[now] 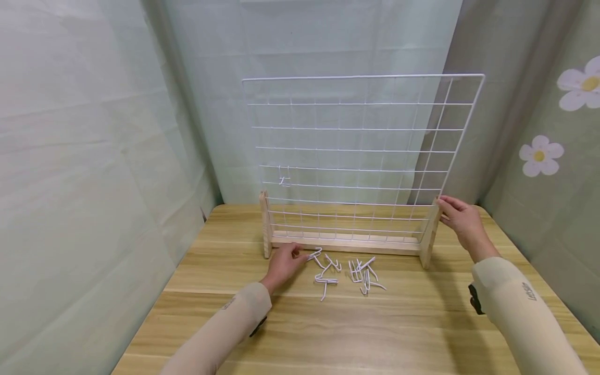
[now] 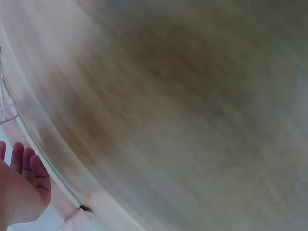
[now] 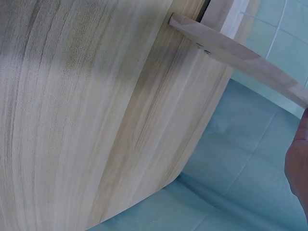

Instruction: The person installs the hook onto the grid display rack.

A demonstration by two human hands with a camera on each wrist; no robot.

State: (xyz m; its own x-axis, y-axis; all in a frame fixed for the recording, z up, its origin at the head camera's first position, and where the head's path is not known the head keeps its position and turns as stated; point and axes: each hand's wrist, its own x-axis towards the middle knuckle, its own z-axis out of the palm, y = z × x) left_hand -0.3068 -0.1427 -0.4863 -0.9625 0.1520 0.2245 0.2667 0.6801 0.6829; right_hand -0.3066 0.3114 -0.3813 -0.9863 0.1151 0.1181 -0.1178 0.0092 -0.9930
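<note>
A white wire grid panel (image 1: 356, 129) stands upright in a wooden base (image 1: 347, 244) with a wooden upright at each side. My right hand (image 1: 464, 221) holds the top of the right upright (image 1: 428, 234), thumb and fingers at its upper end. In the right wrist view this upright (image 3: 240, 55) slants across, with part of the hand (image 3: 297, 168) at the edge. Before the base, my left hand (image 1: 285, 263) reaches to a white wire hook (image 1: 316, 252), fingertips at its near end. Loosely bent fingers of that hand (image 2: 26, 183) show in the left wrist view.
Several more white hooks (image 1: 326, 280) lie on the wooden table (image 1: 300, 333), some in a tangled pile (image 1: 364, 272). One small hook (image 1: 284, 177) hangs on the grid's lower left. Pale curtains (image 1: 94, 156) surround the table at the back and sides.
</note>
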